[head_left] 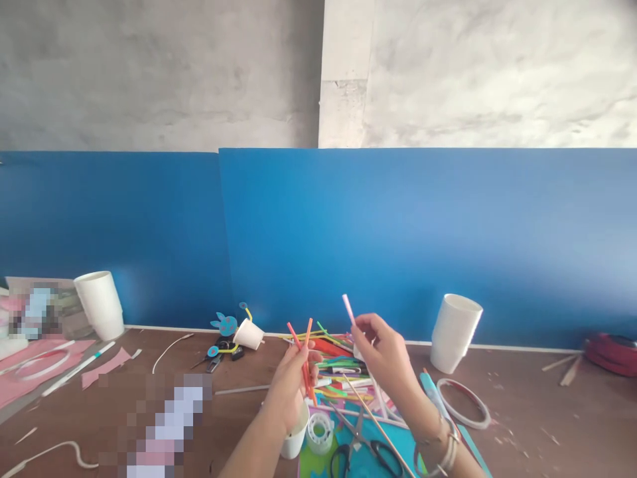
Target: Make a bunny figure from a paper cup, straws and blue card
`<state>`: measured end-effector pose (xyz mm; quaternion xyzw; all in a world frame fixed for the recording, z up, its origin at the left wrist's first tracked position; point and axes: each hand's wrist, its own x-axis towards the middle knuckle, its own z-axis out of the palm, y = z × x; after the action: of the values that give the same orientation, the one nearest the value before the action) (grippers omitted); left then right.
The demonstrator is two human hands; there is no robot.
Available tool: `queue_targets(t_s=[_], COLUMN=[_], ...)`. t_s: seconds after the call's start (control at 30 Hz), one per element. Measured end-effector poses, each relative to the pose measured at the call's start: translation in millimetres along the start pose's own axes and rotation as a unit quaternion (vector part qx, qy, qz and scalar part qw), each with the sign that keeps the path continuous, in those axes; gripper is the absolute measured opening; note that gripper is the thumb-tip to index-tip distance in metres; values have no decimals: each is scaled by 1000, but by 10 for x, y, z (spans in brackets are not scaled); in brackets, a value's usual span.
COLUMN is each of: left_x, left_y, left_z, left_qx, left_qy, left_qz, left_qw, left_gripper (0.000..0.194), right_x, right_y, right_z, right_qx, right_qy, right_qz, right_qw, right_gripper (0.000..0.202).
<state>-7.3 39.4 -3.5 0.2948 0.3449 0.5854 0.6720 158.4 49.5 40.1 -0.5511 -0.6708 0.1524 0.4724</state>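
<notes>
My left hand is closed around two orange-red drinking straws, which cross and point upward. In my raised right hand is a pale pink straw, pinched between thumb and fingers with its end sticking up to the left. A heap of colourful straws lies on the table between and behind my hands. Under my left wrist stands a white paper cup, partly hidden. Beside it are a roll of clear tape and black-handled scissors with spread blades.
Stacked white cups stand at the right and left. A small cup figure with blue paper pieces lies near the blue partition. A white ring, a wooden stick and pink paper are also on the table.
</notes>
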Motion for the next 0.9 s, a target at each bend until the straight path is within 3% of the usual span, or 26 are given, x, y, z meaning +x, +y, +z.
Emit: queue_targets(t_s=[0.07, 0.13, 0.17, 0.27, 0.37, 0.5, 0.6, 0.77, 0.9], left_x=[-22, -59, -81, -139, -164, -191, -230, -273, -276], left_y=[-54, -119, -155, -265, -347, -358, -319, -306, -342], left_z=[41, 90, 114, 162, 168, 186, 232, 276, 264], left_qx=[-8, -22, -25, -16, 4, 27, 50, 91, 138], left_qy=[-6, -17, -23, -3, 47, -30, -88, -135, -138], left_qz=[-8, -29, -43, -71, -50, -6, -21, -47, -36], left_qw=[1000, 999, 998, 997, 998, 999, 995, 986, 980], left_gripper=[39, 38, 37, 35, 38, 42, 47, 59, 72], right_x=[-51, -139, -191, -333, -399, -366, -335, -355, -353], right_y=[-53, -11, 32, 167, 239, 239, 174, 66, 88], right_z=[4, 107, 180, 392, 497, 448, 333, 206, 220], right_qx=[200, 254, 249, 254, 290, 335, 375, 397, 403], right_qy=[-50, -125, -130, -77, -51, -29, -41, -107, -96], right_qz=[75, 133, 141, 136, 142, 148, 158, 177, 184], right_qw=[976, 950, 949, 954, 945, 930, 913, 894, 891], right_gripper=[23, 26, 28, 32, 38, 43, 46, 43, 43])
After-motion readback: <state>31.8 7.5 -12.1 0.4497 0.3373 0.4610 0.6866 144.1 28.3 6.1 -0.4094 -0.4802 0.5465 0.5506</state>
